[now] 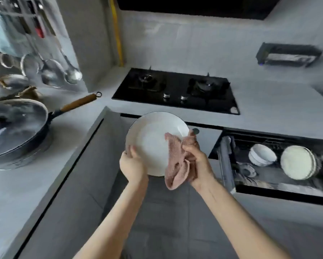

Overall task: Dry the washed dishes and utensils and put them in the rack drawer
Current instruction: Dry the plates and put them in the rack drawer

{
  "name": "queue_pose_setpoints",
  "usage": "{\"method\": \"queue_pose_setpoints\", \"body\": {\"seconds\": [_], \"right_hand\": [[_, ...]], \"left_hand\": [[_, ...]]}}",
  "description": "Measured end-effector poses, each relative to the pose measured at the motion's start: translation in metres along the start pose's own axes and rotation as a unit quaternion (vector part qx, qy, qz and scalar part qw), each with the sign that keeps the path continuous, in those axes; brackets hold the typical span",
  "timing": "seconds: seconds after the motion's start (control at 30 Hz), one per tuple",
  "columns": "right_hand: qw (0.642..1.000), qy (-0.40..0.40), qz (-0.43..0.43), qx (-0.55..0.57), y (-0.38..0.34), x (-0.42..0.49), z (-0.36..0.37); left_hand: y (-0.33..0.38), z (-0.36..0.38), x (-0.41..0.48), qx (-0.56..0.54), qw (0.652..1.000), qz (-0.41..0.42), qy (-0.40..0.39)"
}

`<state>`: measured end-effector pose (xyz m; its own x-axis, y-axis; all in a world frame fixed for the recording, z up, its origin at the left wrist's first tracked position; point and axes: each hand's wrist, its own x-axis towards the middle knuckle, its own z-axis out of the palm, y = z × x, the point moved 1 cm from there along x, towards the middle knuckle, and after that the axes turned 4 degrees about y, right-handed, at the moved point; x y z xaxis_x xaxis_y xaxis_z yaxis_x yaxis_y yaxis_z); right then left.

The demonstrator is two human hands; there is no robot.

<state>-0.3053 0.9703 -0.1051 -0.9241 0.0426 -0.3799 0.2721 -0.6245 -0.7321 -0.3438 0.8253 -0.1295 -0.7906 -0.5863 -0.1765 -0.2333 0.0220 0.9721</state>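
A white plate with a dark rim is held up in front of me, tilted with its face toward the camera. My left hand grips its lower left edge, thumb on the face. My right hand grips a pink cloth bunched against the plate's right side. To the right the rack drawer stands pulled out, with a stack of white bowls and upright white plates inside.
A black gas hob sits in the grey counter behind the plate. On the left counter stands a lidded pan with a wooden handle. Ladles and strainers hang on the left wall. Grey floor tiles lie below my arms.
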Motion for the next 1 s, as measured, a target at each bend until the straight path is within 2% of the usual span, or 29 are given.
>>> {"method": "queue_pose_setpoints", "body": {"seconds": [0.13, 0.27, 0.37, 0.47, 0.53, 0.63, 0.67, 0.73, 0.83, 1.0], "right_hand": [[0.979, 0.102, -0.103, 0.143, -0.036, -0.005, -0.062], [0.961, 0.157, -0.147, 0.175, -0.059, -0.015, -0.119], [0.967, 0.177, -0.148, 0.11, -0.079, -0.019, -0.151], [0.973, 0.203, -0.107, 0.009, -0.104, -0.027, -0.192], [0.951, 0.285, -0.072, -0.097, -0.121, -0.033, -0.228], [0.885, 0.387, -0.037, -0.255, -0.155, -0.03, -0.276], [0.875, 0.389, -0.023, -0.286, -0.167, -0.025, -0.288], [0.893, 0.354, -0.01, -0.278, -0.188, -0.009, -0.304], [0.903, 0.346, -0.052, -0.251, -0.215, 0.012, -0.335], [0.94, 0.308, -0.059, -0.133, -0.253, 0.009, -0.399]], "left_hand": [[-0.001, 0.088, -0.071, -0.053, 0.998, -0.024, -0.017], [-0.006, 0.162, -0.094, -0.002, 0.993, -0.012, -0.115], [-0.011, 0.213, -0.1, 0.069, 0.975, -0.016, -0.212], [-0.01, 0.262, -0.1, 0.089, 0.966, 0.014, -0.241], [-0.012, 0.296, -0.094, 0.094, 0.964, 0.002, -0.248], [-0.02, 0.343, -0.091, 0.14, 0.94, -0.037, -0.308], [-0.026, 0.358, -0.093, 0.156, 0.928, -0.05, -0.333], [-0.037, 0.386, -0.105, 0.186, 0.899, -0.071, -0.389], [-0.051, 0.423, -0.136, 0.177, 0.861, -0.122, -0.46], [-0.066, 0.465, -0.191, 0.179, 0.798, -0.173, -0.549]]}}
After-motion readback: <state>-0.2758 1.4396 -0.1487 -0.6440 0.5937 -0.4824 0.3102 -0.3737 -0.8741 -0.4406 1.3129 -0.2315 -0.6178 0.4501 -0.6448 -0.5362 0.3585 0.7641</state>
